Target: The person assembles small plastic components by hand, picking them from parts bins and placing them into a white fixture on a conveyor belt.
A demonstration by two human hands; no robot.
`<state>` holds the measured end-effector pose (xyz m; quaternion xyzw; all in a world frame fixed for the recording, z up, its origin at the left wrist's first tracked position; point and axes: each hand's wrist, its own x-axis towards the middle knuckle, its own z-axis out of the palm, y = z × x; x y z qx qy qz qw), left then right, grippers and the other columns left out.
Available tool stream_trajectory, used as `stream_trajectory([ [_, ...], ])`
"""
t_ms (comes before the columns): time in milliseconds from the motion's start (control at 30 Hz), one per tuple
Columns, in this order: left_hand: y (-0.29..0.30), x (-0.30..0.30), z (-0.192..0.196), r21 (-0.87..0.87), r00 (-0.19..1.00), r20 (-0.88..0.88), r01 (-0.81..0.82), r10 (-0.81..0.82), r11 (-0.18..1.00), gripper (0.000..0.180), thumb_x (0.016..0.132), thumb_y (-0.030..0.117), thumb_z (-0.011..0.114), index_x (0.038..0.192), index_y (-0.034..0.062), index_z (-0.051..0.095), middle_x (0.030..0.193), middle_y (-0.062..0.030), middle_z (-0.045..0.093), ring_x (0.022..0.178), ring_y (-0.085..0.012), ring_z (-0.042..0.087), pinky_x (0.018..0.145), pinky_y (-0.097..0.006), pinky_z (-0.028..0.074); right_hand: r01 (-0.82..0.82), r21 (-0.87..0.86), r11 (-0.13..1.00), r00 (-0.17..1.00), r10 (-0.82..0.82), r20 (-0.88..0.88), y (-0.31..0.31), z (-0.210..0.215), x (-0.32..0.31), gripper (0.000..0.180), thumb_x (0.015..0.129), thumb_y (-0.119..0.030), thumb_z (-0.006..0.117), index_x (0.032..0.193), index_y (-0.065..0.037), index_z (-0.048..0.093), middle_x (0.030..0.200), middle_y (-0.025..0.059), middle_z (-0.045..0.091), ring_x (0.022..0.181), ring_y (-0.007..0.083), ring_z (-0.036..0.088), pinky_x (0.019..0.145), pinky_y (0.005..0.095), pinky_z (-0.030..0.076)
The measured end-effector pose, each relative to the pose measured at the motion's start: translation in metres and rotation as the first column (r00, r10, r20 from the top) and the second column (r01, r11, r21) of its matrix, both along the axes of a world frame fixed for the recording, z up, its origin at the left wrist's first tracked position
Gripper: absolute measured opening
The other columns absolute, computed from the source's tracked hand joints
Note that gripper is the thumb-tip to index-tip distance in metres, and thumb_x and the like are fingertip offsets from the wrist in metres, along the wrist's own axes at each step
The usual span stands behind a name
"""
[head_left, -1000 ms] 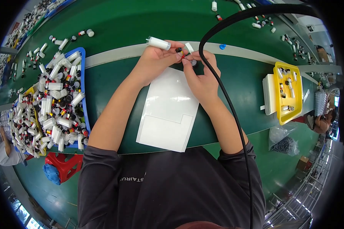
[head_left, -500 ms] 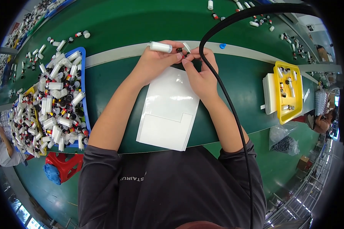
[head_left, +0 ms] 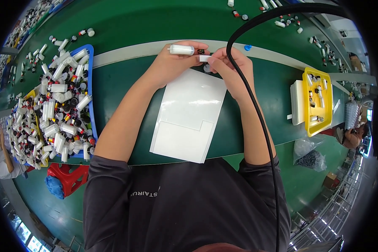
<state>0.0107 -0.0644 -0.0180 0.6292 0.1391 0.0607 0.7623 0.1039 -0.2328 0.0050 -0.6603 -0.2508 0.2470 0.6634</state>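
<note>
A white translucent cylinder point(head_left: 182, 50) lies across the fingers of my left hand point(head_left: 171, 64), which is closed around it. A small dark piece point(head_left: 201, 52) shows just past the cylinder, by the fingertips. My right hand point(head_left: 234, 71) pinches a small white strip point(head_left: 205, 59), whose other end meets the left fingertips. Beneath the strip, a small round clear piece point(head_left: 207, 67) is partly covered by fingers; what holds it is hidden. Below both hands, a glossy white sheet point(head_left: 191, 98) lies on the green table, with a stepped edge across its lower part.
At the left stands a blue tray point(head_left: 90, 80) heaped with white cylinders and small dark and red parts. A yellow tray point(head_left: 329, 96) with several parts is at the right, beside a white stack point(head_left: 297, 103). A black cable point(head_left: 256, 107) arcs before my right forearm. A blue pin point(head_left: 248, 48) lies beyond.
The white strip has turned from slanting upward to lying level between the hands. My right hand has shifted a little to the right. The clear piece now shows below the strip.
</note>
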Motion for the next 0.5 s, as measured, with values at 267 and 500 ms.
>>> stream_trajectory([
  [267,-0.004,-0.001,0.005,0.043,0.999,-0.053,0.008,-0.006,0.999,0.029,0.095,0.007,0.070,0.123,0.0009,0.069,0.110,-0.0110,0.073,0.100,-0.0187,0.072,0.091,-0.028,0.058,-0.096,-0.066,0.993,0.991,0.090,-0.095,0.006,-0.009,0.008,0.014,0.095,-0.007,0.071,0.102,0.003,0.065,0.087,0.0052,0.069,0.076,0.0083,0.065,0.066,0.0200,0.050],
  [500,-0.004,-0.002,0.005,0.060,0.999,-0.047,0.019,-0.016,0.998,0.029,0.095,0.006,0.068,0.123,0.0008,0.070,0.112,-0.0116,0.073,0.101,-0.0185,0.072,0.090,-0.028,0.057,-0.060,-0.090,0.994,0.992,0.049,-0.119,0.007,-0.007,0.006,0.013,0.096,-0.007,0.070,0.102,0.003,0.065,0.087,0.0061,0.070,0.075,0.0083,0.065,0.064,0.0202,0.049],
])
